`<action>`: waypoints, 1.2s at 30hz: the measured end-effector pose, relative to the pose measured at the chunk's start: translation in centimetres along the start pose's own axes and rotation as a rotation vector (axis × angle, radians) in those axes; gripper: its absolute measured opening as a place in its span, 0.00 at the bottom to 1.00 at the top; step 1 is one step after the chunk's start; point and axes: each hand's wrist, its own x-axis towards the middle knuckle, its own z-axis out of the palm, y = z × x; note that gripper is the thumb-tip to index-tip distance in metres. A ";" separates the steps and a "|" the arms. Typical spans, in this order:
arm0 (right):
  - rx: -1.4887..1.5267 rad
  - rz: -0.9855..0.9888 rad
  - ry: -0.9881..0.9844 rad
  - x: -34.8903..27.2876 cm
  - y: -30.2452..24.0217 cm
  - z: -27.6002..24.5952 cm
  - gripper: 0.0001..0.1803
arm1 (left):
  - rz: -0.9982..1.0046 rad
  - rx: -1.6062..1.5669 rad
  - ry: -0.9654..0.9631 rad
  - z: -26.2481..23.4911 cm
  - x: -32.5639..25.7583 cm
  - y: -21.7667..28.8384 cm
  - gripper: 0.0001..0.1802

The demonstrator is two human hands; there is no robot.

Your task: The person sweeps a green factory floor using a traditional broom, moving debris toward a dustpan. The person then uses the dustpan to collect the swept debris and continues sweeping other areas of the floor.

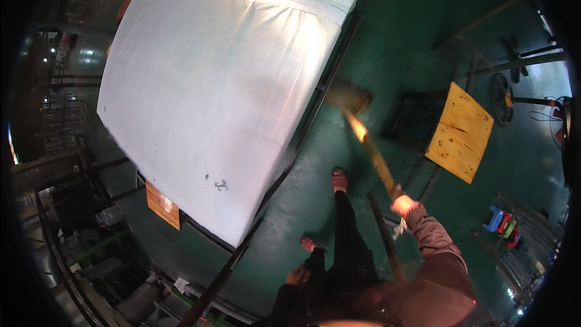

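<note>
My right hand [402, 204], with a red band at the wrist, is closed around the yellowish handle of a broom [376, 158]. The handle slants away to the far left. Its brown head, smeared by motion, is over the floor close to the right edge of a large white-covered table [206, 97]. A pale tassel-like piece [400, 228] hangs just below the right hand. My left hand [298, 274] is low beside my leg, in dim light. Its fingers do not show clearly, and nothing can be made out in it.
A stand with a yellow wooden top [462, 133] is on the right, with a black fan [501, 98] behind it. A dark bar [387, 236] slants beside my right leg. Coloured stools [503, 224] are at the right. Metal racks and machinery [109, 266] line the left.
</note>
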 end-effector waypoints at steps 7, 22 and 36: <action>-0.176 -0.359 -0.532 -10.3 0.9 -3.6 0.22 | -0.418 -1.100 0.190 -2.6 5.1 3.2 0.20; 0.210 -0.079 -0.166 -20.8 1.8 -2.8 0.15 | -0.918 -1.283 0.326 12.6 -16.5 -12.9 0.23; 0.580 -0.308 -0.884 -24.4 -17.9 40.7 0.07 | -0.661 -1.943 0.438 11.3 -23.4 -16.0 0.32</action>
